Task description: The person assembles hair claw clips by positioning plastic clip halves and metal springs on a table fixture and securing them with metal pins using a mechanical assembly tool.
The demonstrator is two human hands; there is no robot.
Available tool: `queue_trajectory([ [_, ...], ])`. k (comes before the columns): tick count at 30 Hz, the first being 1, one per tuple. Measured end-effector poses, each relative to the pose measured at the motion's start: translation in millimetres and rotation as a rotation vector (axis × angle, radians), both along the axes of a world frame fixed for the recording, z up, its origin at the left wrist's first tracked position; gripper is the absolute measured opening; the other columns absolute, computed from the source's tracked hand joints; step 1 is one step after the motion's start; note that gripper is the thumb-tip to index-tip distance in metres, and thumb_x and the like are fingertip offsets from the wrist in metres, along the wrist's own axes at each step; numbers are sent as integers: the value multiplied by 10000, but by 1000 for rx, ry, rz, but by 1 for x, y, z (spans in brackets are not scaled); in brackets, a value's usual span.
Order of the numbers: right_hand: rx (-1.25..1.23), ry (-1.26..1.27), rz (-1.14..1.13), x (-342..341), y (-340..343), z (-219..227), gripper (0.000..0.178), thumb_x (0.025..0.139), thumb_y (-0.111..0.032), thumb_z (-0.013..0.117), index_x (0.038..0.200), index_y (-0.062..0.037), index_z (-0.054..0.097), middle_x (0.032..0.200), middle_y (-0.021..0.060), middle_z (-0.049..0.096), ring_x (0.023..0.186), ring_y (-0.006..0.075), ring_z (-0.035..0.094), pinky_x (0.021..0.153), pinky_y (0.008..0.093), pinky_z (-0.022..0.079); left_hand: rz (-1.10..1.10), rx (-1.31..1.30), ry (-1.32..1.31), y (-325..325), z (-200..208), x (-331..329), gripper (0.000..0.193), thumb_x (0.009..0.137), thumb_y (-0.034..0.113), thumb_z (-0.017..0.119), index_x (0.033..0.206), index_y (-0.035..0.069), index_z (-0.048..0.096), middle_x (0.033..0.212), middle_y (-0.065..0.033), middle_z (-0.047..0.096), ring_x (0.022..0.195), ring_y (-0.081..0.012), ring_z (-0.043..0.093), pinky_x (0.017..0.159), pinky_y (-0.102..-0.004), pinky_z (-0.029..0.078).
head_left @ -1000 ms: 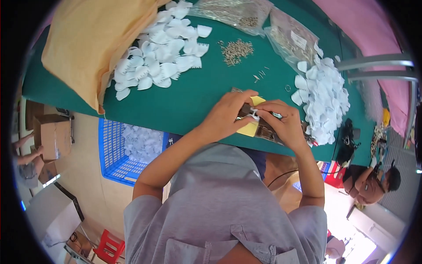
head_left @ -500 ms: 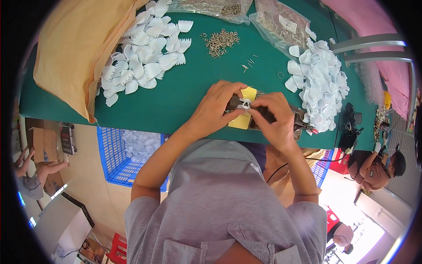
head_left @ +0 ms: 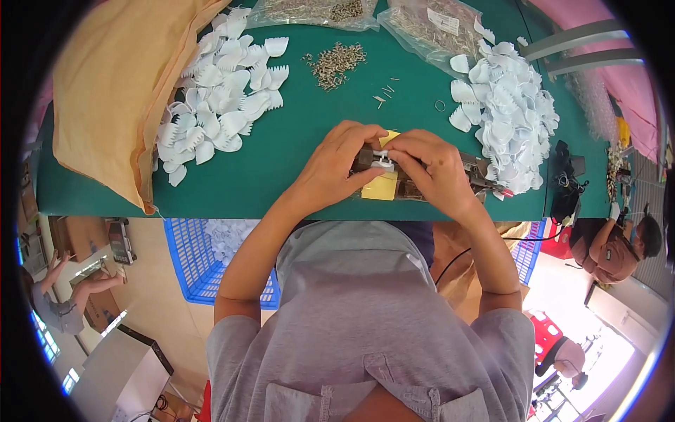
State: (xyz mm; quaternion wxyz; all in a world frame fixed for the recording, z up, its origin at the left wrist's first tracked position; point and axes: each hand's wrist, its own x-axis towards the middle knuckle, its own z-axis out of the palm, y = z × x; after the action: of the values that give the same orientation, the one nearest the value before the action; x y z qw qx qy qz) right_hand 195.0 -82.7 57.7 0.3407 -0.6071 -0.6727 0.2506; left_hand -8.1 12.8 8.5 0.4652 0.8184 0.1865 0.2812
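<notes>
Both my hands work at a small dark metal fixture [head_left: 410,187] with a yellow pad [head_left: 380,187], near the table's front edge. A small white plastic piece [head_left: 382,163] sits at the fixture between my fingertips. My left hand [head_left: 336,167] is closed around its left side, index finger on the far side and thumb on the near side. From the right, my right hand [head_left: 437,172] pinches at the far edge of the piece with thumb and index finger. Anything smaller in that pinch is hidden. A tool with red tips [head_left: 505,191] lies at the fixture's right end.
White toothed plastic pieces form a left pile [head_left: 225,91] and a right pile [head_left: 512,105]. Between them lie small metal parts [head_left: 336,65], loose pins [head_left: 385,93], a ring [head_left: 440,106] and clear bags [head_left: 432,32]. A paper sack [head_left: 119,98] stands left; a blue crate [head_left: 184,264] is below.
My right fingertips have shifted from the near right side of the white piece to its far edge. The left hand keeps its grip. The whole view has shifted slightly.
</notes>
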Motion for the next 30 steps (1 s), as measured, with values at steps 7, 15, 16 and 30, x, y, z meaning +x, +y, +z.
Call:
queue_trajectory([
  [7,-2,-2,-7,1,0,2,133,953,-38,712,1076,2,747,998,112,741,874,254,688,784,348,543,22,-73,-3,-2,-1,0,586,834,38,841,1351,52,564,1179,-109,664,1091,-253,668,940,-361,546],
  [15,-157,-101,-98,34,64,-16,137,932,-56,725,1062,-25,757,975,99,733,823,214,712,778,309,564,20,-79,-61,-5,-10,0,539,869,124,812,1342,54,564,1153,-110,678,1095,-315,606,961,-421,496],
  [16,-155,-103,-96,35,70,-18,137,932,-56,725,1062,-25,757,975,99,733,823,214,712,778,309,564,21,-85,-63,-5,-10,0,534,875,131,808,1343,49,564,1153,-109,678,1100,-316,602,966,-421,491],
  [30,-297,-99,207,35,75,7,91,908,-14,669,996,7,665,904,91,640,826,178,651,769,315,543,22,-43,-52,-5,-7,-1,548,873,84,821,1353,48,558,1179,-121,650,1107,-270,657,939,-384,532],
])
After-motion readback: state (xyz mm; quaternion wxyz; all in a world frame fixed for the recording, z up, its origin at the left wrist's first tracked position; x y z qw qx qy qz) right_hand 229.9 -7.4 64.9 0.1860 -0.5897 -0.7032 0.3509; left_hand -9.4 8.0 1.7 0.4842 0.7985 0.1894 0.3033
